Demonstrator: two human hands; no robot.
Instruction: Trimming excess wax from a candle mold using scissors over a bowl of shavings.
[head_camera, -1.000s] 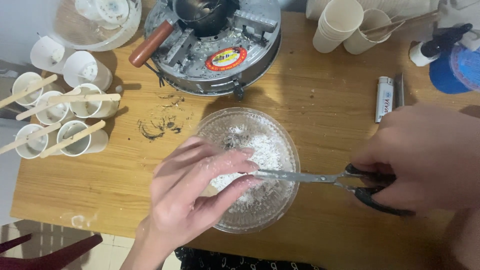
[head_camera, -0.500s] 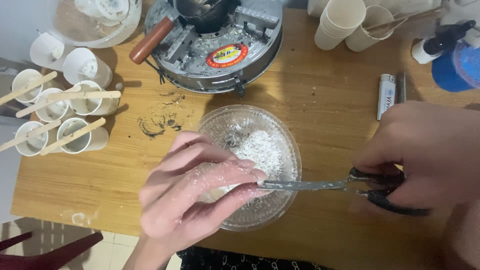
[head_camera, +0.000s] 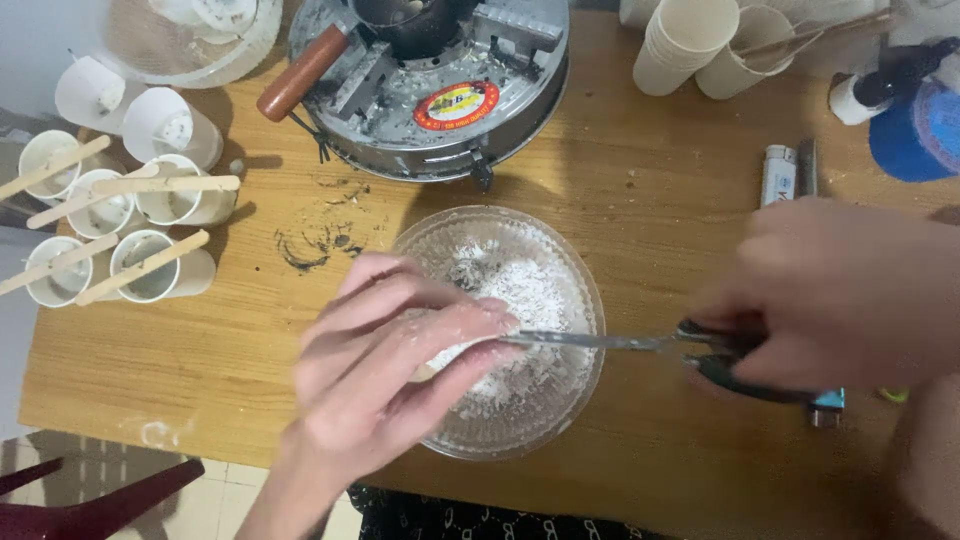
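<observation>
My right hand (head_camera: 850, 295) grips the black handles of a pair of scissors (head_camera: 640, 343); the blades point left, over a clear glass bowl (head_camera: 580, 290). The bowl holds white flaky shavings (head_camera: 525, 295). My left hand (head_camera: 385, 360) is curled over the bowl's left side, fingers dusted white, pinching a small pale piece at the blade tips. The piece itself is mostly hidden by my fingers.
A round metal stove (head_camera: 440, 85) with a wooden-handled pot stands behind the bowl. Several white paper cups with wooden sticks (head_camera: 130, 230) sit at the left. Stacked paper cups (head_camera: 700, 40), a lighter (head_camera: 778, 172) and a blue bottle (head_camera: 920, 120) lie at the right. The table's front edge is close.
My left hand has shifted a little lower and closer to me over the bowl. The scissors stay level, blades still meeting my fingers.
</observation>
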